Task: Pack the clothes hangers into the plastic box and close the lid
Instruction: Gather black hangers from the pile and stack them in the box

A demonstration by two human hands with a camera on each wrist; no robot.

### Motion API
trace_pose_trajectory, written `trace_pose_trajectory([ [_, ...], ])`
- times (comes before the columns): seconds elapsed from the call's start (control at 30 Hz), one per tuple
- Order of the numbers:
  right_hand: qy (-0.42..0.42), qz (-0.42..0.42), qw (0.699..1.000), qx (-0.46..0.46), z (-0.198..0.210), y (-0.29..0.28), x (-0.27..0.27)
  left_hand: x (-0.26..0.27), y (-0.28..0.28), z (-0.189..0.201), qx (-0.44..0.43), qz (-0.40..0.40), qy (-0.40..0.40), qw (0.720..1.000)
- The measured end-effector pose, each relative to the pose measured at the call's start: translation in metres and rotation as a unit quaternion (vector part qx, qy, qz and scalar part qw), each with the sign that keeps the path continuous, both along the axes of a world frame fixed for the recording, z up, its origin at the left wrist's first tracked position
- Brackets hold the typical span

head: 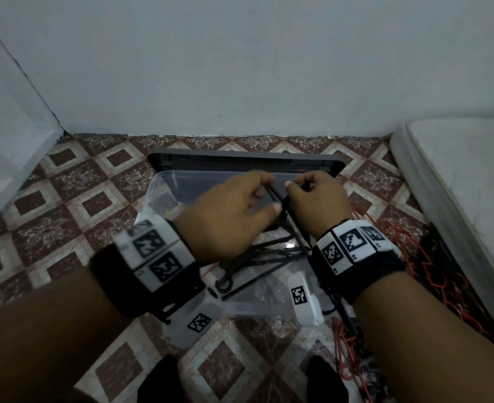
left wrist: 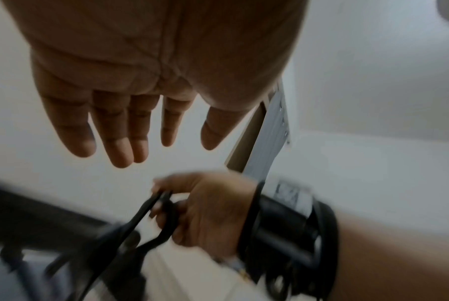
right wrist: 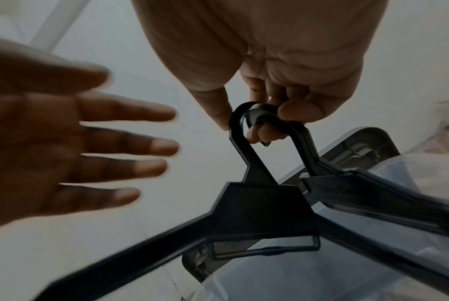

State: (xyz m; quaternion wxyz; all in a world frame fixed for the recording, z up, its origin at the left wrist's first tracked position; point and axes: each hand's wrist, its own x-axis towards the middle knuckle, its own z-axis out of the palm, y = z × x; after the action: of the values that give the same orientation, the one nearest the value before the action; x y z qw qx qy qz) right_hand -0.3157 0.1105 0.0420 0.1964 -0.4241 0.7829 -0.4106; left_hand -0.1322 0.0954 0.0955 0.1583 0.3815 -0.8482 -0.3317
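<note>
The black hangers [right wrist: 264, 205] look light, stiff and smooth. They are hard plastic, so they will not bend much. Their long arms and hooks can catch on each other, and on the edge of the box. The best place to take hold is the hook at the top, because then the rest hangs down straight.

The right hand [right wrist: 282, 67] does just that. Its fingers [right wrist: 299, 111] curl round the hooks of at least two hangers and grip them together. How many are in the bunch is hard to tell.

The left hand [right wrist: 71, 140] holds nothing. Its fingers are straight and spread, just beside the hooks, and both wrist views show it apart from them. From above it seems to touch them, but that is only how it looks from there.

The bunch hangs over the clear plastic box [head: 167, 181], which stands on the tiled floor [head: 74, 181]. More black hangers [head: 257, 257] seem to lie in the box already. The dark lid [head: 240, 161] lies behind the box, by the wall, so the box is not shut yet. Red hangers [head: 408, 248] lie on the floor to the right, not packed yet.
</note>
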Motion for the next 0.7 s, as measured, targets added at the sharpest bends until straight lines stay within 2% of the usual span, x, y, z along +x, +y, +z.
trace_pose_trajectory([
  [0.07, -0.047, -0.02, 0.999, -0.003, 0.0, -0.001, -0.008, 0.01, 0.005, 0.027, 0.012, -0.015, 0.071, 0.997],
  [0.17, -0.081, -0.031, 0.996, 0.002, 0.001, -0.001, -0.015, 0.025, 0.003, 0.062, 0.024, -0.063, 0.104, 0.992],
  [0.27, -0.082, -0.025, 0.996, 0.009, 0.001, 0.001, -0.017, 0.043, -0.02, 0.078, 0.135, -0.029, 0.19, 0.972],
  [0.3, -0.075, -0.019, 0.997, 0.013, 0.002, 0.001, -0.017, 0.049, -0.03, 0.079, 0.145, -0.011, 0.201, 0.969],
  [0.37, -0.049, 0.008, 0.999, 0.021, 0.004, 0.002, -0.015, 0.062, -0.048, 0.072, 0.086, 0.028, 0.166, 0.982],
  [0.47, -0.002, 0.082, 0.995, 0.054, 0.01, 0.003, -0.005, 0.067, -0.065, 0.044, -0.027, 0.055, 0.048, 0.997],
  [0.53, 0.013, 0.128, 0.989, 0.07, 0.012, 0.004, 0.006, 0.057, -0.065, 0.02, -0.028, 0.011, -0.042, 0.999],
  [0.6, 0.019, 0.16, 0.984, 0.072, 0.014, 0.006, 0.018, 0.043, -0.059, -0.006, 0.01, -0.063, -0.109, 0.992],
  [0.7, -0.013, 0.193, 0.98, 0.054, 0.015, 0.008, 0.031, 0.022, -0.05, -0.038, 0.033, -0.116, -0.128, 0.984],
])
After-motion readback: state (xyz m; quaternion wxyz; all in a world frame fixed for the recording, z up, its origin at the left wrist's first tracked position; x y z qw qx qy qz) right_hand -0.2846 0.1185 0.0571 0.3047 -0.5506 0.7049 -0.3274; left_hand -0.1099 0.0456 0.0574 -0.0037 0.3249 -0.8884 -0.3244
